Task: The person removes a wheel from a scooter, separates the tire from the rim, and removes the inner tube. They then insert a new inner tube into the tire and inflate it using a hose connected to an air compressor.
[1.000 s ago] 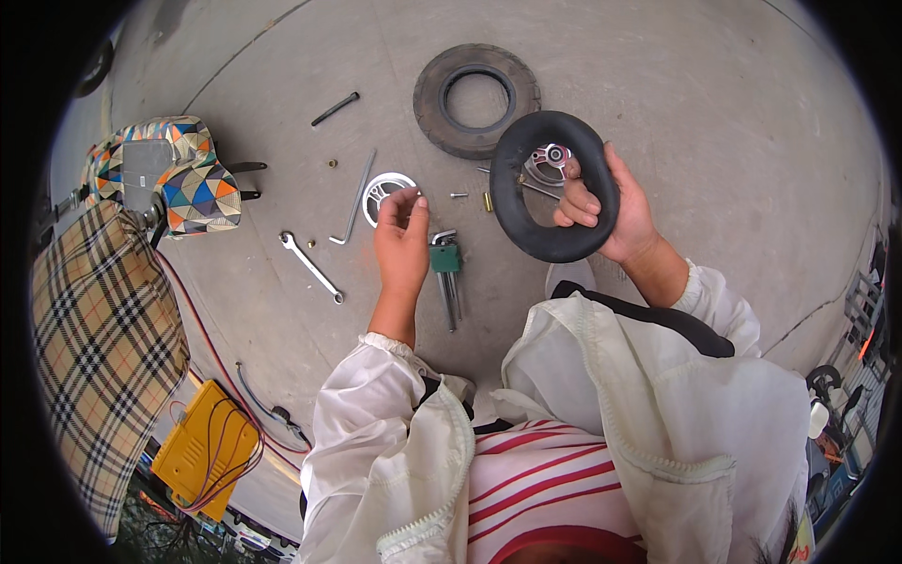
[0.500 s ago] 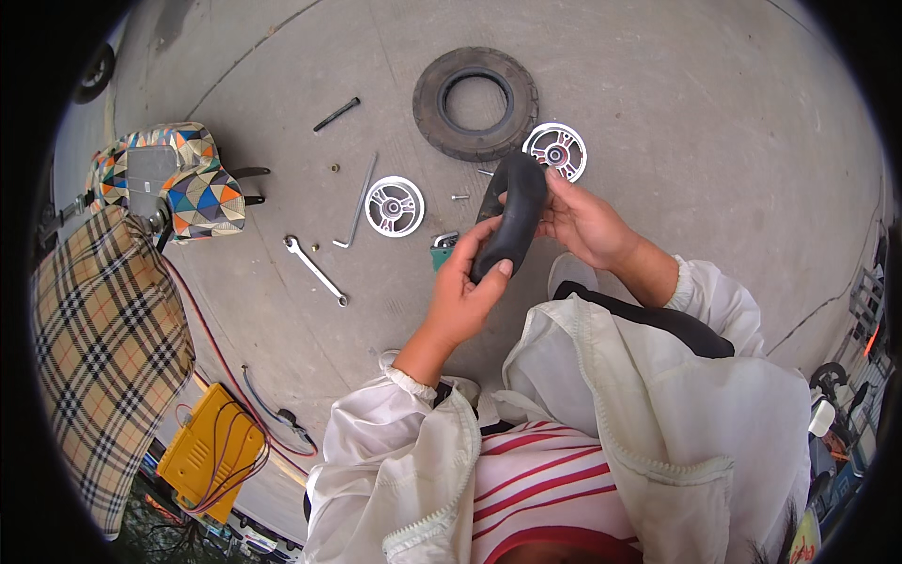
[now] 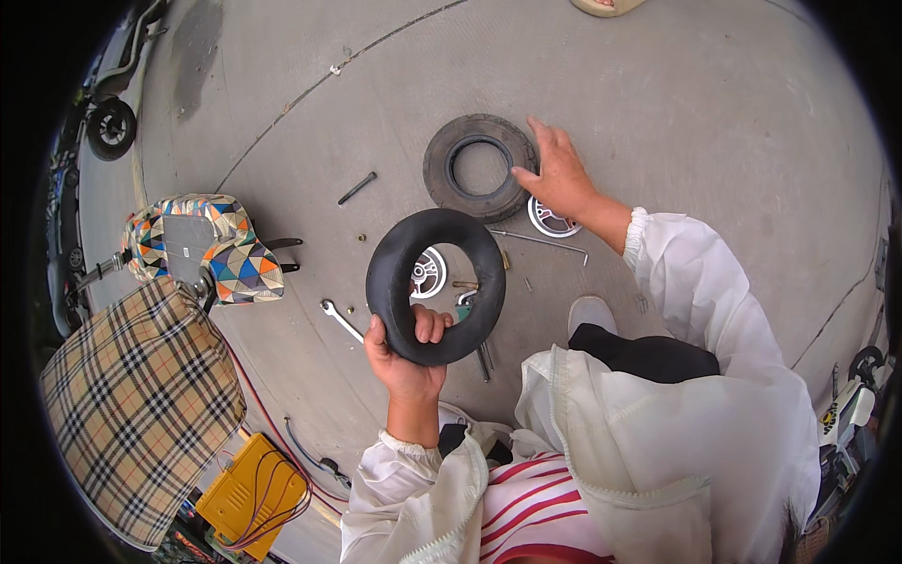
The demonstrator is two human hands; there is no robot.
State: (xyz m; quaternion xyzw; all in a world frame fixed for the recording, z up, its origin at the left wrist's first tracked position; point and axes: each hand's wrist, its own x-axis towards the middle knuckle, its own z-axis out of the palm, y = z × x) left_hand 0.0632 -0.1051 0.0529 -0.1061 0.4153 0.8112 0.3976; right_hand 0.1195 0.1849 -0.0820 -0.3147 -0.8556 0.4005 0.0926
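My left hand [image 3: 409, 371] grips a black inner tube [image 3: 387, 282] at its lower rim, fingers hooked through the ring and thumb outside. The tube is held up facing me, above the ground. My right hand [image 3: 562, 179] holds nothing, its fingers apart, at the right edge of a worn black tyre [image 3: 438, 174] lying flat; I cannot tell whether it touches the rubber. Below that hand lies a silver wheel rim [image 3: 548, 224], partly covered by it. Another silver wheel rim [image 3: 431, 271] shows through the tube's hole.
Around lie a spanner [image 3: 342, 321], a black bolt [image 3: 357, 188], an L-shaped hex key [image 3: 554, 243] and small nuts. To the left stand a colourful patterned seat [image 3: 240, 254], a plaid cover [image 3: 141, 385] and a yellow box with wires [image 3: 249, 493]. A person's foot [image 3: 606, 6] shows at the far edge.
My right hand has let go of the inner tube and moved away toward the tyre. My left hand has turned the tube to face me and shifted it left. The view has shifted.
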